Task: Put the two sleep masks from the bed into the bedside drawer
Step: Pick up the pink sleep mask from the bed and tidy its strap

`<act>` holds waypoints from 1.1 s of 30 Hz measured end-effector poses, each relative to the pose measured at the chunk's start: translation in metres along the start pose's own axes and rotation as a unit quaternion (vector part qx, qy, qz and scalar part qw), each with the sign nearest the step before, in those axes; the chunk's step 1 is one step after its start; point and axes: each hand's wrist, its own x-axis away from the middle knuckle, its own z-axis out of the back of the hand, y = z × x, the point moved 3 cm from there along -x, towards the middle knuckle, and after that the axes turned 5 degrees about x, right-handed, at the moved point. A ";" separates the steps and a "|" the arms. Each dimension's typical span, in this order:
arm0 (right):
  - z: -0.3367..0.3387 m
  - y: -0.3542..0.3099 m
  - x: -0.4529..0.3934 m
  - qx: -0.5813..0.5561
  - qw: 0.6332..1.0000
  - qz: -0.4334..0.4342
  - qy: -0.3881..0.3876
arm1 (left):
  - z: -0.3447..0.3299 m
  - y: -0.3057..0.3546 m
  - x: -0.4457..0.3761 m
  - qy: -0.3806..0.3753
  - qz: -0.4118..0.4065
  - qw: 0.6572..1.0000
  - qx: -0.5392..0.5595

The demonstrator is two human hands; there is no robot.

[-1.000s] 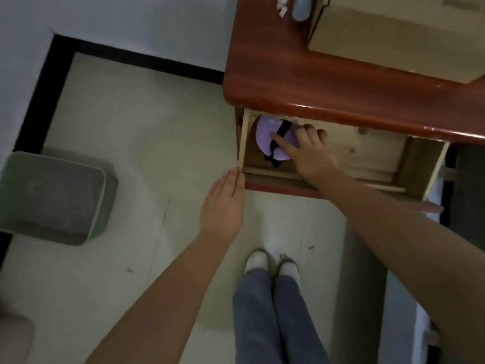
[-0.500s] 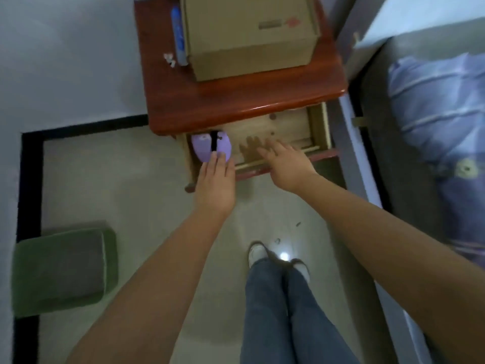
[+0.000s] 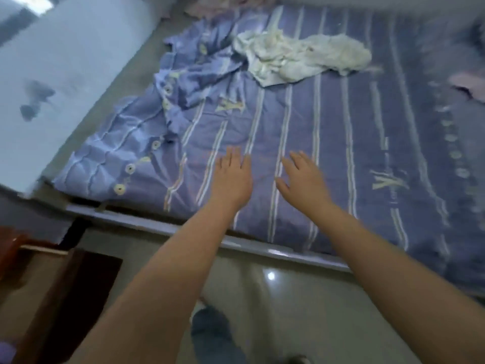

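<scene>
Two bare hands reached out side by side above the near part of the bed [image 3: 341, 143], palms down. The left hand [image 3: 232, 177] had its fingers straight and only slightly spread, clasping nothing; the right hand [image 3: 304, 179] was splayed wider, thumb out to the left, also empty. Both were seen over the blue striped bedsheet [image 3: 296, 122], and whether they touched it could not be told. Far beyond them, a crumpled white cloth [image 3: 301, 57] lay on the sheet, with bunched folds of the same blue fabric to its left. At the far right, a blurred pale pink item [image 3: 465, 84] rested on the sheet; it was too blurred to identify. At the near left edge, the open bedside drawer [image 3: 34, 292] showed its light wood bottom, with a sliver of something purple [image 3: 6, 350] at the very corner. Jeans-clad legs [image 3: 210, 329] stood on the tiled floor [image 3: 301, 311].
</scene>
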 end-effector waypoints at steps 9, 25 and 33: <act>0.216 0.322 0.141 0.080 0.960 -0.230 0.139 | 0.002 0.410 -0.058 -0.011 -0.313 0.949 -0.045; 0.402 0.673 0.377 0.093 0.817 -0.524 0.224 | -0.071 0.918 -0.050 -0.042 -0.566 0.823 -0.034; 0.474 0.894 0.449 0.103 0.855 -0.477 0.176 | -0.142 1.121 -0.075 -0.050 -0.489 0.871 -0.011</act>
